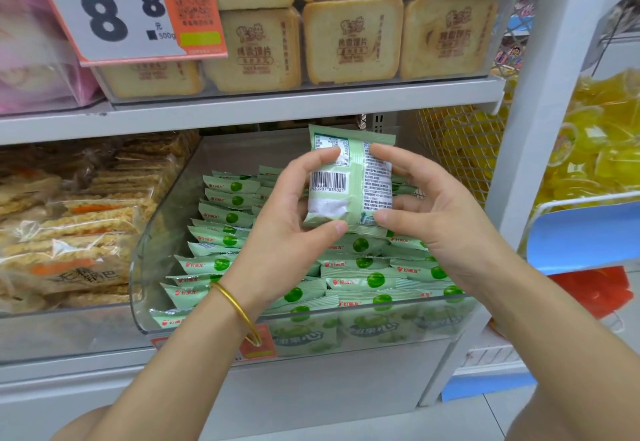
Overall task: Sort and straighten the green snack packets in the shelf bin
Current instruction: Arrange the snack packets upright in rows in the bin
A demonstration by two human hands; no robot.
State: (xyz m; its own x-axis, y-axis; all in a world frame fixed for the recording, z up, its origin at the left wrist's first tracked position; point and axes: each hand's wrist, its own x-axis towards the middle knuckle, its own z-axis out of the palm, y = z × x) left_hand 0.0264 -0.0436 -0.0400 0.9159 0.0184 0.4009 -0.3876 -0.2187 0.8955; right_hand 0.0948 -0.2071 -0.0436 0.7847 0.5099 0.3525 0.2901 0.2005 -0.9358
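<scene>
Fingers (322,157) and thumb of the left hand (284,229) pinch one green packet (349,181) at its top and bottom on the left side. The right hand (440,222) clamps the right side the same way, forefinger high and thumb low. Both sets of fingers are curled round the packet, none spread free.

The packet is upright in the air above the clear bin (145,267), its back with the barcode turned toward the camera. The other packets (360,278) lie below in overlapping rows with their printed fronts up. The left column looks neat and the right side looser.

This looks like the sorting step, with one packet lifted out and held for turning before it rejoins a row. The next move probably calls for flipping it so the front matches its neighbours. It would then be lowered flat into a gap, likely on the right, without knocking the rows askew.

Both forearms reach up from below and both palms face inward. A gold bangle (239,312) sits on the left wrist.
</scene>
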